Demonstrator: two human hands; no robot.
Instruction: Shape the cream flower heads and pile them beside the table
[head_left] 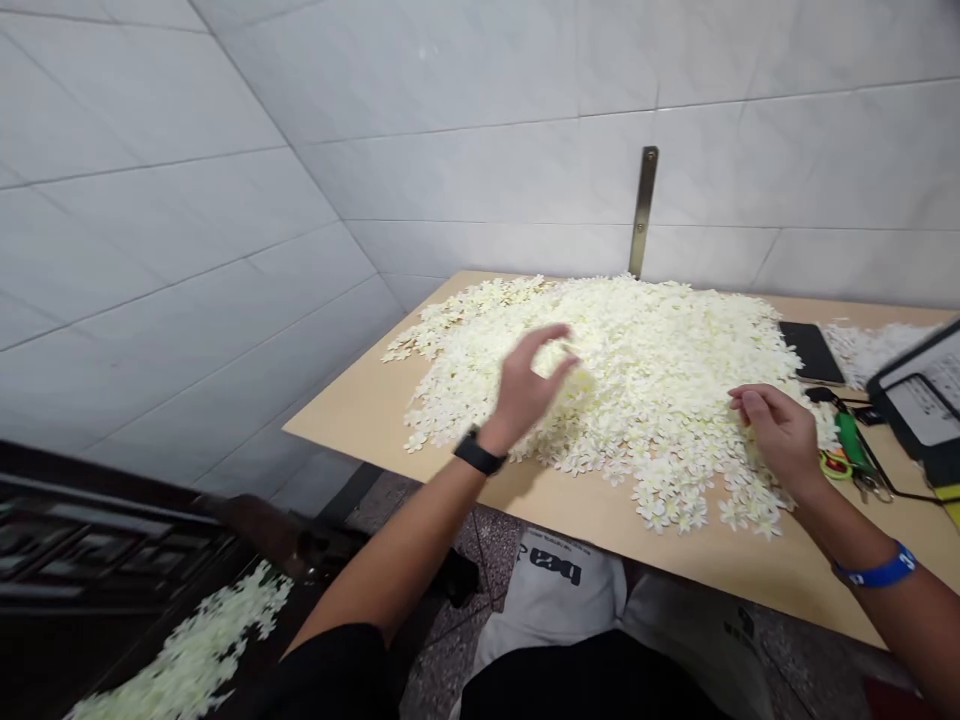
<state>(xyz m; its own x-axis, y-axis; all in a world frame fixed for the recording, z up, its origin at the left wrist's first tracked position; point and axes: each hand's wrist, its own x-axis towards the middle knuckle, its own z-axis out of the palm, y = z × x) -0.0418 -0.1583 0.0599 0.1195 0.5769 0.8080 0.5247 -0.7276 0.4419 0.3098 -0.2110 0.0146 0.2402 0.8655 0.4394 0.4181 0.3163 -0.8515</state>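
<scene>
A wide heap of small cream-white fabric flower petals (637, 370) covers the middle of a light wooden table (360, 420). My left hand (529, 385), with a black watch on the wrist, hovers over the left part of the heap, fingers spread and slightly curled, nothing in them. My right hand (776, 430), with a blue band on the wrist, rests on the right side of the heap with its fingers curled inward; whether they grip any petals is hidden.
A black phone (811, 350), green-handled scissors (851, 445), a clipboard with paper (922, 390) and a second whitish pile (870, 345) lie at the table's right. More petals (195, 650) lie on a dark surface at lower left. Tiled walls close off the left and back.
</scene>
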